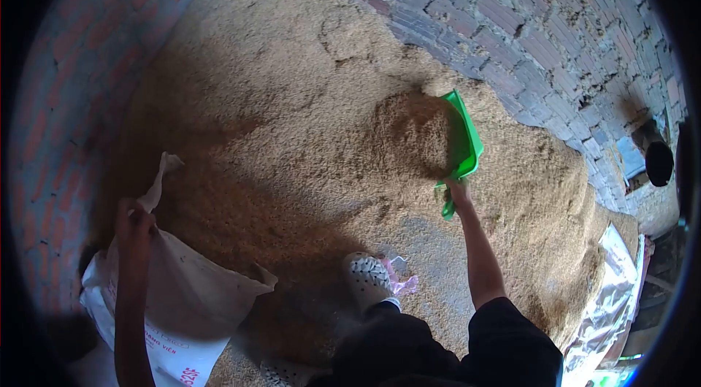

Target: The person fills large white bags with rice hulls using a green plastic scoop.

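Observation:
My right hand [458, 193] is closed round the handle of a green scoop [467, 131], right of the middle. The scoop lies tilted against the heap of pale brown husks [292, 95], its mouth toward the left with husks in front of it and partly inside. At the lower left, my left hand [135, 220] is closed on the top edge of a white woven sack [193, 299] with red print. The sack's mouth hangs open, and its inside is mostly hidden.
Brick walls rise at the left [58, 131] and upper right [511, 22]. A dark pipe [659, 161] juts out at the right. My foot in a white spotted clog [367, 275] stands beside a pink scrap [403, 285]. Silvery sheeting [610, 299] lies at the lower right.

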`<state>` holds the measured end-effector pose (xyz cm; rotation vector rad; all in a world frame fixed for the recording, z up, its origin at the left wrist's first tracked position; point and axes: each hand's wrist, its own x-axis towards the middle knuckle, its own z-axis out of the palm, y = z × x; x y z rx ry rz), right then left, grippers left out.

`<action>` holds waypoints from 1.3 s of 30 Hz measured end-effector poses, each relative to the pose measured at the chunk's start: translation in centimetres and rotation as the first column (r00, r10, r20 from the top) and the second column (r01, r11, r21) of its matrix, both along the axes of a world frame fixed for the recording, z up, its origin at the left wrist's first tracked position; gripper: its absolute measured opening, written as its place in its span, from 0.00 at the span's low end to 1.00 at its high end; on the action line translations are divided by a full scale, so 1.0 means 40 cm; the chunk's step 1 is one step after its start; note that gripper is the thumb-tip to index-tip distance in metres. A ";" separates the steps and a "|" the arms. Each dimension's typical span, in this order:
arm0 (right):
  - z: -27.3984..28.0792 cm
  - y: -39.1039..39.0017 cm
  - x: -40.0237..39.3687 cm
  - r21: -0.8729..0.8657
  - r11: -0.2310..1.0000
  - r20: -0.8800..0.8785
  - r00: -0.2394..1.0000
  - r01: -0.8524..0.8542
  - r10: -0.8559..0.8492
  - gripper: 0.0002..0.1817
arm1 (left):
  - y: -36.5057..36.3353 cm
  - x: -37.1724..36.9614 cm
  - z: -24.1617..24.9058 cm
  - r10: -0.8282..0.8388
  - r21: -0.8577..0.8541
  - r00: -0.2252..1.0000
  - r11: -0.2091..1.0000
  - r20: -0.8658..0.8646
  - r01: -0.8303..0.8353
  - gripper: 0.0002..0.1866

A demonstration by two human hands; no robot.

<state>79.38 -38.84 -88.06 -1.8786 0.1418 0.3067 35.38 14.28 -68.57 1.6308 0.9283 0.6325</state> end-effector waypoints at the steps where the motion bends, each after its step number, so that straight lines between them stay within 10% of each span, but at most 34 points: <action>1: -0.001 0.051 0.001 0.007 0.999 0.017 0.999 -0.044 0.044 0.10 | -0.007 0.003 0.013 -0.001 -0.006 1.000 1.000 -0.009 0.001 0.10; 15: -0.005 0.543 -0.501 0.026 0.891 -0.116 0.884 -0.453 0.453 0.09 | -0.054 0.025 -0.019 -0.044 0.103 0.990 0.994 0.134 0.031 0.07; 29: 0.332 0.791 -0.973 0.344 0.543 -0.223 0.495 -0.766 0.840 0.10 | -0.068 -0.035 -0.011 0.048 0.133 0.925 0.985 0.376 -0.106 0.07; 31: 0.346 0.829 -1.043 0.326 0.337 -0.184 0.291 -0.883 0.939 0.11 | -0.059 -0.080 0.033 0.050 0.210 0.925 0.968 0.376 -0.138 0.07; 39: 0.550 1.011 -1.002 -0.111 0.156 -0.169 0.174 -0.981 0.970 0.12 | 0.070 -0.285 0.096 0.207 0.333 0.899 0.877 0.386 -0.345 0.11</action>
